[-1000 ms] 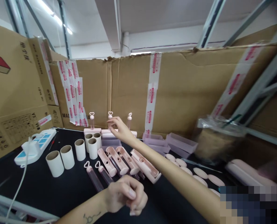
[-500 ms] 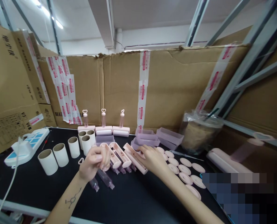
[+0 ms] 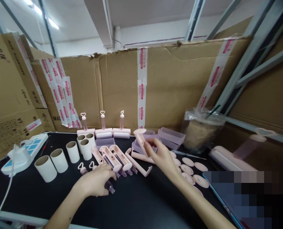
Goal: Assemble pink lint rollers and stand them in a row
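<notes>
My right hand [image 3: 161, 156] grips a pink lint roller housing [image 3: 141, 140] and holds it tilted above the table. Low over the black table, my left hand [image 3: 95, 180] has its fingers closed around a translucent purple handle [image 3: 110, 187], whose end sticks out below them. Heart-shaped loops [image 3: 81, 166] of handles show just behind that hand. Between the hands lie pink open housings [image 3: 110, 158] in a slanted row, with several handle ends poking out beneath them. A long pink frame piece [image 3: 140, 166] rests just left of my right hand.
White paper rolls [image 3: 45, 168] stand at left, near a power strip [image 3: 28, 154]. Assembled lint rollers [image 3: 103, 132] line the cardboard wall [image 3: 117, 86]. Purple covers [image 3: 171, 138] lie at the back. Pink oval caps [image 3: 187, 169] and a bagged cup [image 3: 198, 133] are at right.
My right hand has lifted a pink housing off the table. My left hand has come down from above the row onto a purple handle. The camera view has shifted slightly.
</notes>
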A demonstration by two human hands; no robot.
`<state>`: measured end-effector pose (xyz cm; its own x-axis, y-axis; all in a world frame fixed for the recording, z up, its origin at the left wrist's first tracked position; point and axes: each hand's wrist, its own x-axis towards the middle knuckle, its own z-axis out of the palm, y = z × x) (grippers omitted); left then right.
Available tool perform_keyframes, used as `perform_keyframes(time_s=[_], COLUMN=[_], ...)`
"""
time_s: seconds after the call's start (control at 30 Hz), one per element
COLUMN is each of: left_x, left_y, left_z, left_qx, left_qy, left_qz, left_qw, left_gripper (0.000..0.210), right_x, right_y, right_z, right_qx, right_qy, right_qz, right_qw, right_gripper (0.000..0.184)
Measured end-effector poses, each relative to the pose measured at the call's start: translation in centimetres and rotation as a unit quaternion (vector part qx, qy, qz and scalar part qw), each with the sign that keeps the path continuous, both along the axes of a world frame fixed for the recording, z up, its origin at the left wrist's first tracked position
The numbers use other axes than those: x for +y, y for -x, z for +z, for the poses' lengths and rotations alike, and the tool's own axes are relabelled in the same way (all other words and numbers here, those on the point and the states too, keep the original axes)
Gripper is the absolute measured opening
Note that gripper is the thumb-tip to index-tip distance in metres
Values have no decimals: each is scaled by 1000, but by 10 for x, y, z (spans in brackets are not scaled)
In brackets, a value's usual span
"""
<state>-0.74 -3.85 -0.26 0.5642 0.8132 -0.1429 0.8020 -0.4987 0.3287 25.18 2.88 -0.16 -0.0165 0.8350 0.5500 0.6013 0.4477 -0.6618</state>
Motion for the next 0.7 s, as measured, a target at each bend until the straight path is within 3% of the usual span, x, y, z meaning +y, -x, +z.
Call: perform_keyframes(time_s=[0.17, 0.27, 0.4, 0.57, 0.63, 0.7], left_x=[0, -3, -6, 3, 8, 10], left_y=[-4, -5, -7, -22, -29, -32], left_z=[3, 14, 19, -1, -11, -16], left_qx=[-24, -85, -191, -368, -420, -435], left_qy=[-66, -132, -199, -205, -199, -202], left_qz=[-35, -53, -18, 86, 93, 80], left_qw=[997, 986, 961, 903, 880, 874], left_gripper=[16, 14, 20, 24, 27, 30], right_x=[-11, -20, -31, -45, -51, -56], right_y=[-2, 0, 7, 17, 19, 17], right_z=[11, 14, 21, 32, 32, 27], right_qx=[188, 252, 300, 401, 405, 379], right_qy=[95, 156, 204, 258, 257, 248], right_qz=[58, 96, 124, 210, 232, 238], right_qw=[976, 950, 924, 853, 846, 859], right_gripper=[30, 27, 29, 33, 29, 28])
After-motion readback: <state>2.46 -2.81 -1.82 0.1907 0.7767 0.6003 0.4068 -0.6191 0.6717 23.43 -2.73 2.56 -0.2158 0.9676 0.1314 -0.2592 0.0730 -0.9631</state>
